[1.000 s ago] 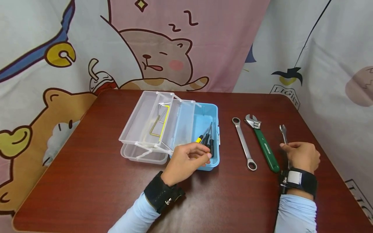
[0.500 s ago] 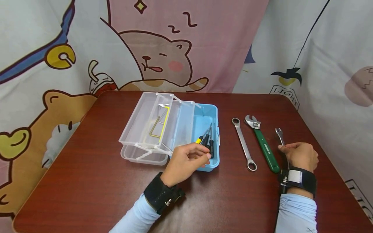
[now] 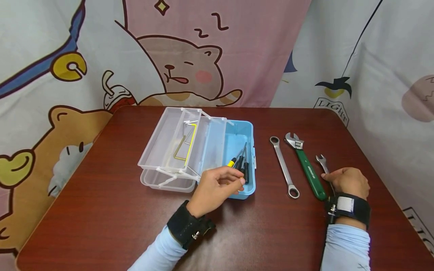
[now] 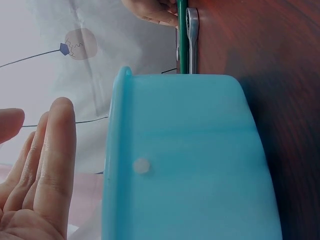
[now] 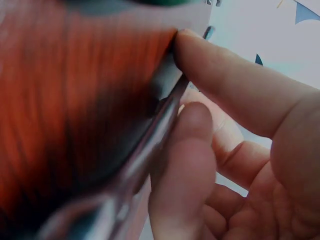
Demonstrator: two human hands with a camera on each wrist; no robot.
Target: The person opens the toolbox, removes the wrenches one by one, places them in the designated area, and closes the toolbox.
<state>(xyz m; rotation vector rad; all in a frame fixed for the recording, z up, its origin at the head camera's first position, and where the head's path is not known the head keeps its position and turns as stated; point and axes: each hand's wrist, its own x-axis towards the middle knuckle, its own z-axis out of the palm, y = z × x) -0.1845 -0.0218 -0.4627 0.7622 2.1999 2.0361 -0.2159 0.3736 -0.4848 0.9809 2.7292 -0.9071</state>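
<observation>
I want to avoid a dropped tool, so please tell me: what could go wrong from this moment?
The right hand holds the small wrench only by a pinch of the fingers, so it may slip. The green wrench lies close beside it and could be knocked. The left hand hovers at the blue box edge, near the screwdrivers, and might tip the open trays.

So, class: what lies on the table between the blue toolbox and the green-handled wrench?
In the head view, a silver ring spanner lies alone between the toolbox and the green wrench, roughly parallel to the wrench; the rest is bare table.
</observation>
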